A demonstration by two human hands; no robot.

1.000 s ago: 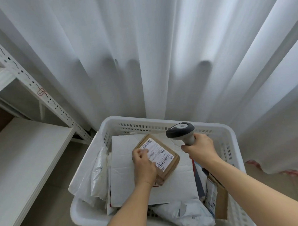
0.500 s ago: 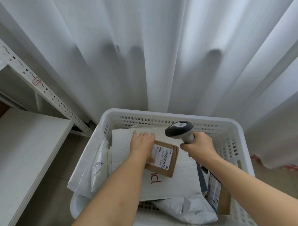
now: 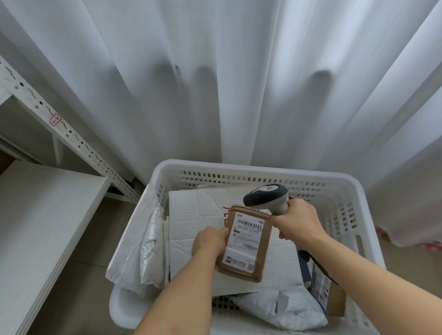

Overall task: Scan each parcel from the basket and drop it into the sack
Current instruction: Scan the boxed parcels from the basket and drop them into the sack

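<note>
Lifted since the earlier frame, the brown cardboard parcel [image 3: 246,246] now stands label-up above the basket's centre. Left to right: white slotted metal shelving [image 3: 39,186]; crinkled silver-white poly mailers [image 3: 147,245] at the basket's left wall; left hand [image 3: 208,242], fingers curled round the parcel's left edge; flat white padded mailer [image 3: 196,211]; right hand [image 3: 298,224] gripping the rounded grey scanner [image 3: 265,197]; perforated white plastic basket [image 3: 343,209]. Pleated white curtain [image 3: 218,79] behind.

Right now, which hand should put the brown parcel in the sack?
Probably the left hand: it already grips the brown parcel. The right hand is busy holding the scanner. No sack is in view.
</note>
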